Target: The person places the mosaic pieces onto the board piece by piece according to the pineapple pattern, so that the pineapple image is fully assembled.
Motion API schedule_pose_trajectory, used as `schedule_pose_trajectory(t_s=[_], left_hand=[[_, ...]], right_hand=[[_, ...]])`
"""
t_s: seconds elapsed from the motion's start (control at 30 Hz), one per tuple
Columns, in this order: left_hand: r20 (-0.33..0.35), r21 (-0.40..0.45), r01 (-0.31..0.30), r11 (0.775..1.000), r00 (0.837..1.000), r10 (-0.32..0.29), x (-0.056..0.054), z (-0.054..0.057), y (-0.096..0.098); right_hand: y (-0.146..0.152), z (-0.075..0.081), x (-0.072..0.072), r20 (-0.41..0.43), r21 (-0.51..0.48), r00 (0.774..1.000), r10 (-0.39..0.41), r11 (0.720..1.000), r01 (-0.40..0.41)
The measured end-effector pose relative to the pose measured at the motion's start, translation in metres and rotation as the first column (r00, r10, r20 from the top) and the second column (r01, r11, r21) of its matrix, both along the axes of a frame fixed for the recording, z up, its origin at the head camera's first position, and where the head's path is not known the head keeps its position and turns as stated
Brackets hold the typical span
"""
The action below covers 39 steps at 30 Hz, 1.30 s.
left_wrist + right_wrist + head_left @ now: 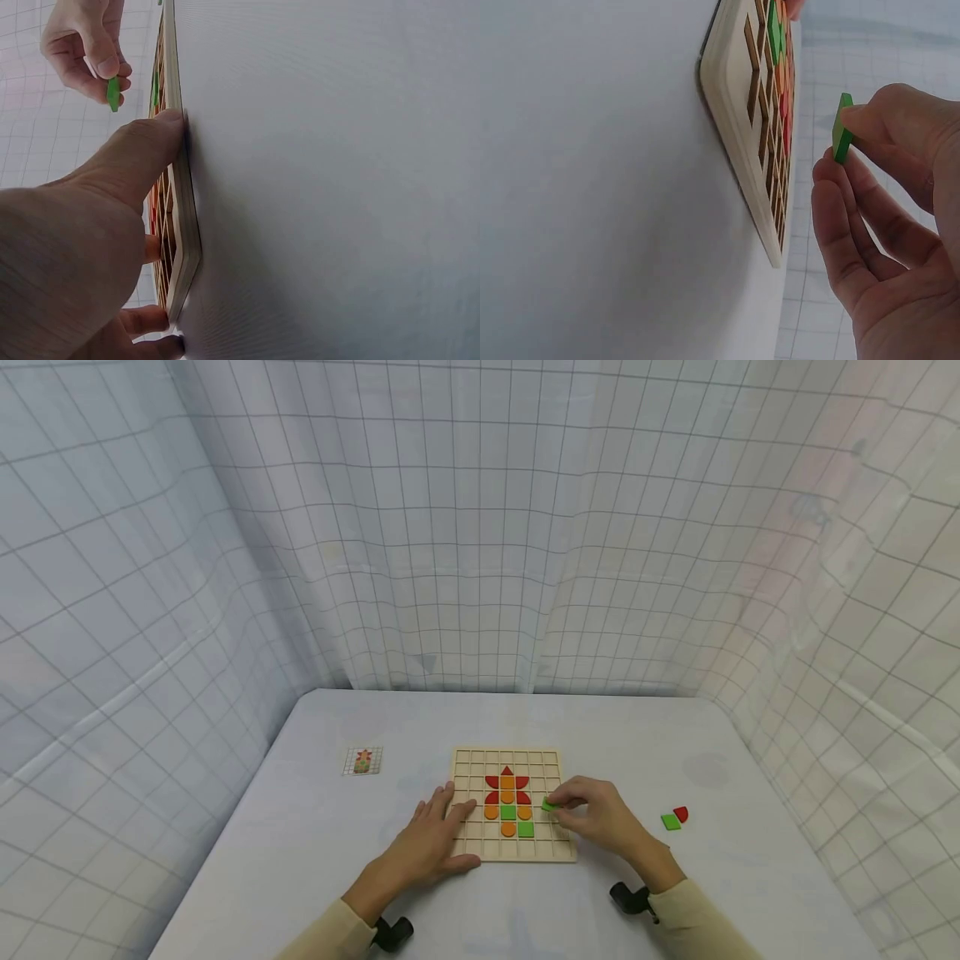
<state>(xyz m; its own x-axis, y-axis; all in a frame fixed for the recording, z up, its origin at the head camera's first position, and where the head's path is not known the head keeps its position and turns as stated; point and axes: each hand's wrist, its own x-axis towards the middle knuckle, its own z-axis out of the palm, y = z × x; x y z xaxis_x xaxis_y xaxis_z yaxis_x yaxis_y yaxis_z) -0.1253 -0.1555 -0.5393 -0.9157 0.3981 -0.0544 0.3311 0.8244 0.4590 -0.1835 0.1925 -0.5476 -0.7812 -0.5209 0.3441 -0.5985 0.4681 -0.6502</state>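
Note:
A wooden grid board (468,847) lies on the white table, with red, orange and green tiles set in its middle cells. My left hand (429,839) rests on the board's left side, fingers spread; its thumb (154,139) lies along the near edge in the left wrist view. Over the board's right side my right hand (600,810) pinches a green square tile (842,129) between thumb and finger, held above the surface. Below the tile columns, a green square (526,830) sits beside an orange circle (508,830) in the lowest filled row.
On the table at right lie a loose green tile (671,822) and a red quarter-round tile (681,814). A small pattern card (363,761) with a printed figure lies to the left of the board. Gridded white curtains (480,527) surround the table.

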Motion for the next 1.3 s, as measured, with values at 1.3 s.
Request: schedule_pose_trajectory(t_s=[1.3], left_hand=[[-0.013, 0.011, 0.034, 0.999, 0.999, -0.033, -0.001, -0.009, -0.005]], right_hand=[[-0.079, -0.002, 0.006, -0.003, 0.228, 0.989, 0.148, 0.963, -0.143]])
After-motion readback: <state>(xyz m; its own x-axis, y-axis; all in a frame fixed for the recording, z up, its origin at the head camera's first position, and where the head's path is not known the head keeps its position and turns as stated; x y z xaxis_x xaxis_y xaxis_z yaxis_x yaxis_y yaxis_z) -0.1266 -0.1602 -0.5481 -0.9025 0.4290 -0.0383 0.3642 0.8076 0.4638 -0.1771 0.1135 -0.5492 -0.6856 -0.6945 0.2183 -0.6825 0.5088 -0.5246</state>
